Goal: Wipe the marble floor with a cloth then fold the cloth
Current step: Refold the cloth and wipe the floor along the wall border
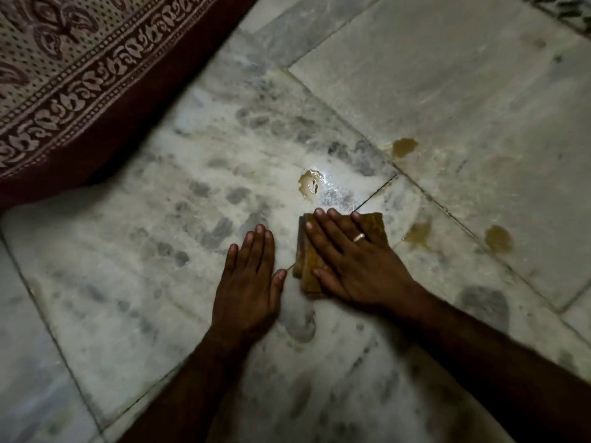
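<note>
A folded brown-yellow cloth [372,222] lies flat on the white and grey marble floor [192,219]. My right hand [351,260], with a ring on one finger, presses on the cloth with straight, spread fingers and covers most of it. My left hand [249,286] rests flat on the bare marble just left of the cloth, its thumb close to the cloth's lower edge. A wet brownish puddle [310,183] shines on the floor just beyond the cloth.
More brownish spill spots lie to the right: one near a tile joint [404,147], one right of the cloth [419,233], one further right [498,238]. A patterned maroon fabric [80,75] hangs over the floor at the upper left.
</note>
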`<state>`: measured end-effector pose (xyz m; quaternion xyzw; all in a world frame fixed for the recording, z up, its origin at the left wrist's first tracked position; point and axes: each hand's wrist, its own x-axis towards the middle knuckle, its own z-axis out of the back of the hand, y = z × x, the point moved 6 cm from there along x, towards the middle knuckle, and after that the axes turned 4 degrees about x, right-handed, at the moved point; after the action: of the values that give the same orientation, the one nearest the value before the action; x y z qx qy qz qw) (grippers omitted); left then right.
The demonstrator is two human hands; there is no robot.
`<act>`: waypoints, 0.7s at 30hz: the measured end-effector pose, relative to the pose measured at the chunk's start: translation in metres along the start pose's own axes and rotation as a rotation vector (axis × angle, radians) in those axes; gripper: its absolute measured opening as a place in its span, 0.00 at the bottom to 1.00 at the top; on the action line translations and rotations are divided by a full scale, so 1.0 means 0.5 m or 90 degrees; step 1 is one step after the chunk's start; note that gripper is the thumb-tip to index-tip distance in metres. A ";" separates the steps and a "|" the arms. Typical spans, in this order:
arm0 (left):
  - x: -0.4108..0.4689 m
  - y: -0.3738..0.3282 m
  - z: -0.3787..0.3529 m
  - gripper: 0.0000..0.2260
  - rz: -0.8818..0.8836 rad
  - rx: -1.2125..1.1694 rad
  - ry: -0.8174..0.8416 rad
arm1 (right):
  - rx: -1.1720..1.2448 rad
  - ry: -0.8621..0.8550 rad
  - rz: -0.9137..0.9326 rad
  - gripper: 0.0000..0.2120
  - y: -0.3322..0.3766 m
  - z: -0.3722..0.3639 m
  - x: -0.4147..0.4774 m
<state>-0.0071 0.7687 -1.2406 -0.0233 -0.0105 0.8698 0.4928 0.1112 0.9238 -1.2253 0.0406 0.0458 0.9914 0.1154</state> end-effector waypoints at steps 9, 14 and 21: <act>-0.003 -0.004 0.007 0.28 0.021 -0.024 0.013 | 0.004 0.043 -0.228 0.33 -0.061 0.030 -0.163; -0.007 -0.004 0.010 0.28 0.031 -0.039 0.002 | 0.013 0.046 -0.157 0.34 0.026 0.016 -0.155; -0.007 0.003 0.010 0.27 0.047 -0.014 -0.028 | 0.007 0.015 0.033 0.33 0.042 -0.013 0.076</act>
<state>-0.0067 0.7651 -1.2356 -0.0102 -0.0300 0.8876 0.4596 0.0690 0.9120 -1.2272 0.0311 0.0512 0.9942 0.0890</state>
